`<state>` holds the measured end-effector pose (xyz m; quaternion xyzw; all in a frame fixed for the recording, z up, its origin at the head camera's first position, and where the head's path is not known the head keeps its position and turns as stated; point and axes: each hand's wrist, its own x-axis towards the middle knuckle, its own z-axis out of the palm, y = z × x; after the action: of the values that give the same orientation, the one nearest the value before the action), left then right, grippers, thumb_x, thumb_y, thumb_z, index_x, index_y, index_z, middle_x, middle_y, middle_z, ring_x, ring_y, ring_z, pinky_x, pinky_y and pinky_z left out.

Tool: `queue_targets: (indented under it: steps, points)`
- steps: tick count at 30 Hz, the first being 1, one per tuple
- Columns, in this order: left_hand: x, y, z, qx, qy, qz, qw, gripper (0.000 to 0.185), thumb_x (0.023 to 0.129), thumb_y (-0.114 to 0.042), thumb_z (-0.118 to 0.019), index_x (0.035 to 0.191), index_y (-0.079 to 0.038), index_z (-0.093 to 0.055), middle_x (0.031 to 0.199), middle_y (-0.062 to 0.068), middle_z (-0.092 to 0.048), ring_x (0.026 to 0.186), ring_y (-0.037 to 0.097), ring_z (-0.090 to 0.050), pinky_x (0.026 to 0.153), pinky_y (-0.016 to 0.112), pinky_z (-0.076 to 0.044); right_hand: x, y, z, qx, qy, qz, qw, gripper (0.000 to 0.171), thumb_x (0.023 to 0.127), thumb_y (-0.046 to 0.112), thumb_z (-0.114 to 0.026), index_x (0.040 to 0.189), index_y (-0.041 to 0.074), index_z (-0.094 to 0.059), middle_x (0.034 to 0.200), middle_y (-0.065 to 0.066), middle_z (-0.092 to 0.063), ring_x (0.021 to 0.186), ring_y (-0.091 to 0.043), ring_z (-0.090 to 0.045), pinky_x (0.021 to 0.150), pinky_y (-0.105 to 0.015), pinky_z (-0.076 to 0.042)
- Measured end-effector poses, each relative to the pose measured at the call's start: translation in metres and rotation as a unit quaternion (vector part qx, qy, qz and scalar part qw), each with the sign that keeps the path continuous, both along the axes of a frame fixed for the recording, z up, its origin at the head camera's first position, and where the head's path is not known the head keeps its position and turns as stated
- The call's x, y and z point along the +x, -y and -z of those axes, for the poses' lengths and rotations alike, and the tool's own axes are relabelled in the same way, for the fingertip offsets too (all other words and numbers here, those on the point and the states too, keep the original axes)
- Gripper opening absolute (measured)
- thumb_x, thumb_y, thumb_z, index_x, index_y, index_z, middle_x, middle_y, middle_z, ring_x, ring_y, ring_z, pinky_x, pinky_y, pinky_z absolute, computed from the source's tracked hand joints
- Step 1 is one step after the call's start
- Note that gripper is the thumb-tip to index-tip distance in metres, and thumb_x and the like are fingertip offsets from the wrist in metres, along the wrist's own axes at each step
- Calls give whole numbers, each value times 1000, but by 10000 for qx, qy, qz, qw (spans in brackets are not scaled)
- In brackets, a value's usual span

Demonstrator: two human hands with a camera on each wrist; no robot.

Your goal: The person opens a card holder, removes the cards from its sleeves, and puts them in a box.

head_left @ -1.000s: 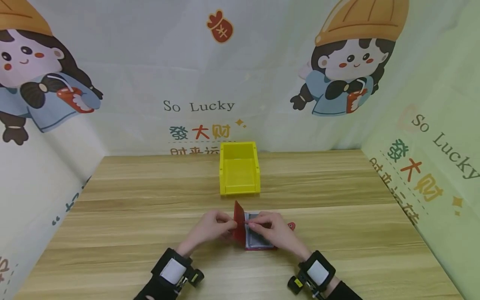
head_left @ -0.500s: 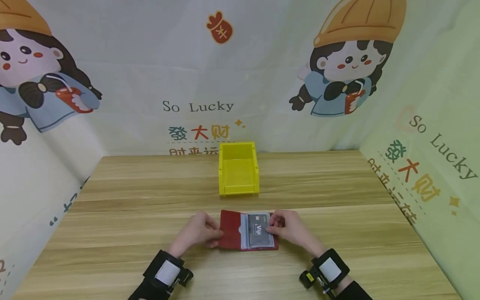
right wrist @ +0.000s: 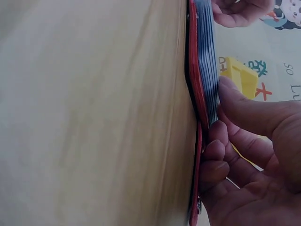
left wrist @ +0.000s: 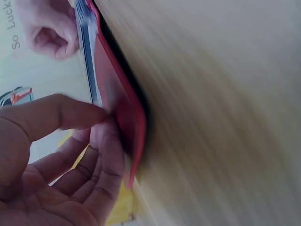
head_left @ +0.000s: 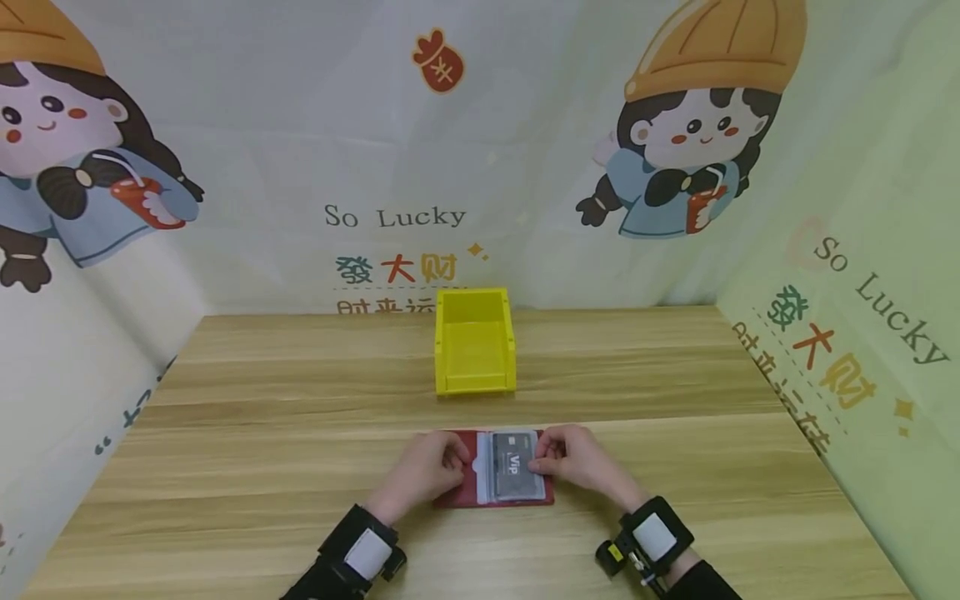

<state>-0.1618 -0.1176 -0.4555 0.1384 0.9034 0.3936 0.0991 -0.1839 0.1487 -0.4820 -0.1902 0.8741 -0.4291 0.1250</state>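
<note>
With left hand [head_left: 426, 468], touching left side of open red card holder [head_left: 483, 482], thumb and fingertip together; cannot tell whether clamped. Lies on wooden tabletop [head_left: 675, 379], long axis left-to-right, Vip card [head_left: 513, 468] lettering reading nearward. With right hand [head_left: 577, 458], pinching sleeves' right edge.

On a tabletop [head_left: 300, 400], a card holder [head_left: 483, 479] is lying spread, with a card [head_left: 513, 471] sitting in its right half. A left hand [head_left: 431, 468] is lying over the left cover, while a right hand [head_left: 568, 454] is gripping the right edge. Directly behind the holder, apart from it, a bin [head_left: 476, 379] is standing near the table's back edge. A backdrop [head_left: 525, 150] is hanging behind and along both sides.
</note>
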Motion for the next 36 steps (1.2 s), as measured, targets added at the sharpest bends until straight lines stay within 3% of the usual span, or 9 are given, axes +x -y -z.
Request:
queue_targets:
  steps: [6,15,26,36]
  points:
    - [-8,-17,6,484,482,-27,9977,10,95,-3,-71,95,6,-77,76,8,-73,66,11,-63,62,24,-56,-3,3,-5,80,254,-110,9996,19,90,9,-81,80,3,-66,72,5,-54,68,-9,-48,60,-20,-36]
    - [-12,-23,12,1160,1010,-500,9868,11,92,-1,-75,94,10,-75,73,15,-75,58,10,-68,56,27,-59,-10,6,-11,355,740,-210,9964,21,89,10,-83,78,2,-66,70,6,-52,68,-9,-48,62,-21,-37]
    - [-13,-28,10,1398,1085,-522,9828,14,91,-1,-76,99,10,-74,75,14,-76,60,10,-68,58,27,-60,-14,7,-16,543,910,-125,9943,23,88,11,-84,77,5,-66,70,5,-53,68,-10,-50,62,-21,-37]
    - [-15,-28,12,1226,1409,-488,9812,13,94,-5,-77,95,7,-78,73,9,-75,59,7,-66,59,25,-60,-13,8,-14,473,826,-95,9954,24,88,12,-85,76,5,-65,69,5,-52,68,-11,-48,61,-22,-36]
